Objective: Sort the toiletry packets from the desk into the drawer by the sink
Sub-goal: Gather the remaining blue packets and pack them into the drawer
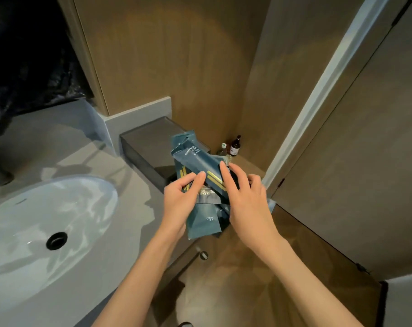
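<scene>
Packets: a bunch of teal toiletry packets (201, 215) with gold stripes, held in the air above the right end of the bench, between both hands.
Top packet: a long teal sachet (195, 159) lies slantwise across the bunch, white print on it; a lower one reads "COMB".
Left hand (180, 204): grip closed on the bunch from the left, thumb on top, fingers underneath.
Right hand (245, 204): fingers spread and partly open, fingertips touching the long sachet and the bunch's right side; whether it clasps anything cannot be told.
Box: a dark grey box (150, 143) stands on the bench just behind the packets.
Bench: grey bench (87, 152) with a white basin (35, 223) at left.
Bottles: two small bottles (231, 147) in the corner beyond.
Drawer: a wooden front with a round knob (203, 255) below the hands.
</scene>
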{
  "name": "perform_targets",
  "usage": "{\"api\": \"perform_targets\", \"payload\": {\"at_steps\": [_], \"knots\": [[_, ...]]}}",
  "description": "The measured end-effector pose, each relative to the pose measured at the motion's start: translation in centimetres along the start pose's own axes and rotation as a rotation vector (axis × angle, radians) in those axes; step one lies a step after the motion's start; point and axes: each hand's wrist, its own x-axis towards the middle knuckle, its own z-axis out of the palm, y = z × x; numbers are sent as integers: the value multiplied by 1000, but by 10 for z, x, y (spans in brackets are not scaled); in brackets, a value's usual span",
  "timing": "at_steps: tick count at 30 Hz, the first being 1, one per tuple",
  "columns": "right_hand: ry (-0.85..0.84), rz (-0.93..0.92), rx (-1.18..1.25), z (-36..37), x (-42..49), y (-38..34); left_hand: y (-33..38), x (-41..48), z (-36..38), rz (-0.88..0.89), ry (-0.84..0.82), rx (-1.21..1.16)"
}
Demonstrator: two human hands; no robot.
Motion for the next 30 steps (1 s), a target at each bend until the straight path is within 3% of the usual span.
{"api": "perform_targets", "payload": {"at_steps": [8,13,21,30], "knots": [[-372,-207,709,20,61,59,-11,48,18,-43,244,24],[-463,-42,1071,26,98,89,-22,44,38,-26,378,45],[-739,-41,1139,37,116,108,-23,25,64,6,556,138],[-648,0,1213,34,127,135,-21,-3,38,24,646,209]]}}
